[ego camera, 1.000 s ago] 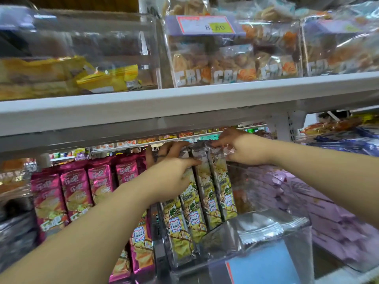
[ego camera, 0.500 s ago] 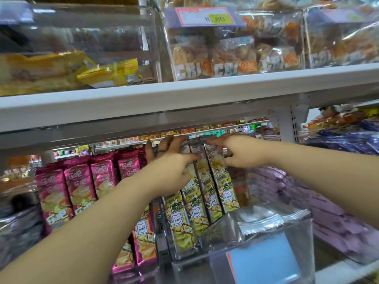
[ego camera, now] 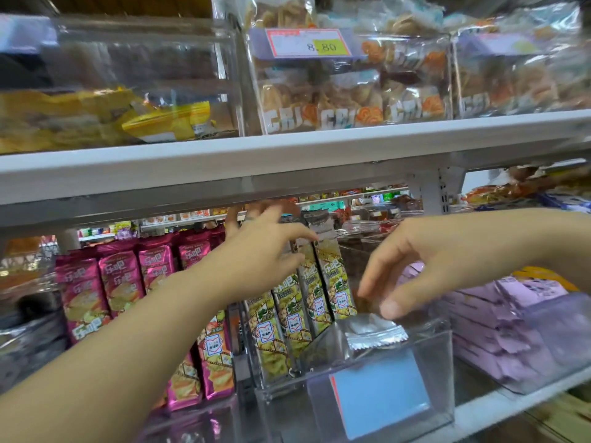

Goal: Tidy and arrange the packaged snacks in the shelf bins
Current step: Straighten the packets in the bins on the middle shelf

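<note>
Several tall green snack packs (ego camera: 289,318) stand in a row in a clear plastic bin (ego camera: 444,372) on the lower shelf. My left hand (ego camera: 262,251) reaches in from the left and holds their tops, fingers behind and thumb across the front. My right hand (ego camera: 399,276) hangs to the right of the packs with loosely bent fingers pointing down and holds nothing. Its thumb tip is just above a silver packet (ego camera: 374,335) lying at the front of the same bin.
Pink snack packs (ego camera: 118,282) fill the bin to the left. Purple packets (ego camera: 499,318) lie stacked in the bin to the right. A white shelf board (ego camera: 287,158) runs close overhead, carrying bins of yellow bags (ego camera: 160,123) and clear-wrapped cookies (ego camera: 351,103).
My right hand has let go of the green packs' tops and dropped down and right, over the silver packet. My left hand stays on the packs.
</note>
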Motion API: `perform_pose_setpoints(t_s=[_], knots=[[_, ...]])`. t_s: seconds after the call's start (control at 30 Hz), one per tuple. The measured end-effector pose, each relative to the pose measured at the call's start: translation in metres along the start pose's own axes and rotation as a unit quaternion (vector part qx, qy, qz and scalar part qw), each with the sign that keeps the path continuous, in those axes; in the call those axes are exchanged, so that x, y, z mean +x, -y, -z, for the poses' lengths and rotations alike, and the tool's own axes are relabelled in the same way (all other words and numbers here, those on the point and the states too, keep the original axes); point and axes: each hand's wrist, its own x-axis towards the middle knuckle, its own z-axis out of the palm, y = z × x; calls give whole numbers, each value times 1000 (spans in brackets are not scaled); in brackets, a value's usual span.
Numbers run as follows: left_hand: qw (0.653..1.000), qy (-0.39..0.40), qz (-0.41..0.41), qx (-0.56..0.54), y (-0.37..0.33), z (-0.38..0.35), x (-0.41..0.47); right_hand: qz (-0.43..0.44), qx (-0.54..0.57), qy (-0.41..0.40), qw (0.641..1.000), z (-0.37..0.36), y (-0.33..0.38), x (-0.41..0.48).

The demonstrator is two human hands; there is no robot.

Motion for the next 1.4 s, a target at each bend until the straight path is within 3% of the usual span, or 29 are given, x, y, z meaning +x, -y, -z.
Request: perform_pose_setpoints(t_s=[0.1, 0.17, 0.23, 0.3, 0.43, 0.5, 0.63, 0.77, 0.97, 1.13, 1.4], knots=[[976, 33, -63, -204, -17, 21, -11, -25, 0, 21, 999, 5, 1, -8], [942, 156, -77, -287, -28, 35, -19, -50, -15, 51, 997, 6, 2, -10], [917, 293, -80, -260, -36, 44, -26, -70, -54, 76, 993, 2, 4, -9], [913, 356, -69, -188, -44, 44, -31, -77, -109, 72, 988, -3, 6, -7], [951, 289, -83, -76, -49, 32, -37, -59, -136, 28, 989, -8, 10, -5], [957, 237, -85, -141, -43, 31, -34, -48, -118, -23, 992, -3, 8, -5], [960, 122, -5, -250, -18, 32, -21, -33, -90, -143, 985, 8, -5, 2], [948, 108, 39, -297, -8, 22, -13, -37, -79, -213, 973, 13, -19, 14], [967, 58, 48, -242, -12, 12, -3, -77, -54, -291, 952, 9, -31, 34], [987, 25, 32, -153, -13, 9, 8, -100, -95, -268, 953, 5, -34, 47], [997, 30, 42, -50, 9, 0, 23, -100, -134, -346, 923, 26, -42, 53]])
